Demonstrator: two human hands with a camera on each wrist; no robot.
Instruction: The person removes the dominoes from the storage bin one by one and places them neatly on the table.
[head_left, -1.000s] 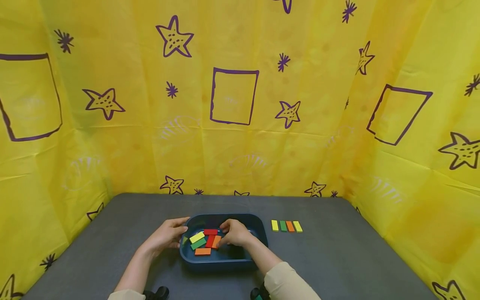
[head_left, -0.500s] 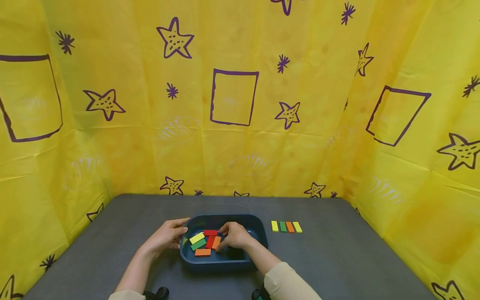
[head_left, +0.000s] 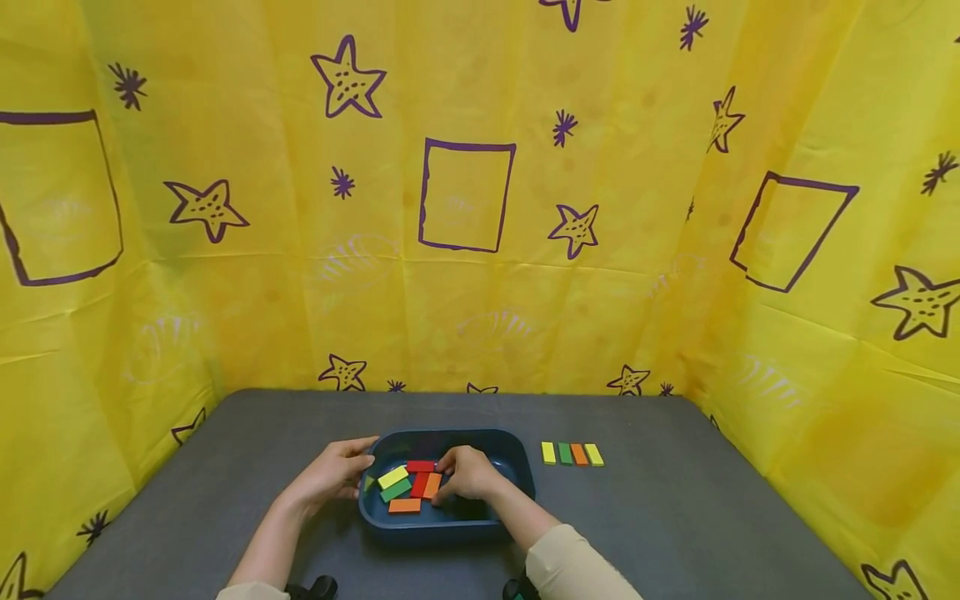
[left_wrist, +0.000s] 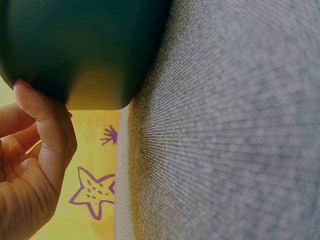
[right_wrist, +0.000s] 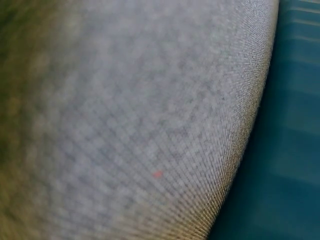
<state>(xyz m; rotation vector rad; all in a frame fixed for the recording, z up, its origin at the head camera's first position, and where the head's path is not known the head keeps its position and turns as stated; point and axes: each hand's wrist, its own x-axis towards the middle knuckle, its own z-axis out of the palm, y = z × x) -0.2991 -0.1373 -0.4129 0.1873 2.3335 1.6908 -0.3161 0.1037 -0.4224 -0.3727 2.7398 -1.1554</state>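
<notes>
A dark blue-green plastic tub (head_left: 450,527) stands on the grey table with several small rectangular blocks inside. My left hand (head_left: 330,479) holds the tub's left side; in the left wrist view, curled fingers of that hand (left_wrist: 37,155) meet the tub wall (left_wrist: 100,50) near its rim. My right hand (head_left: 471,475) reaches into the tub, thumb and forefinger at an orange block (head_left: 432,485). This block lies against a red block (head_left: 420,484). Nearby are another red block (head_left: 420,466), a yellow block (head_left: 393,477), a green block (head_left: 396,489) and another orange block (head_left: 405,505).
Right of the tub, a row of blocks lies on the table: a yellow one (head_left: 549,452), a green one (head_left: 564,453), an orange one (head_left: 579,454) and a second yellow one (head_left: 594,454). Yellow cloth (head_left: 465,333) with purple drawings surrounds the table (head_left: 675,517). The right wrist view shows only table and tub.
The right hand's thumb and forefinger have shifted very slightly at the orange block. The left hand, the tub and the row of blocks stay in place.
</notes>
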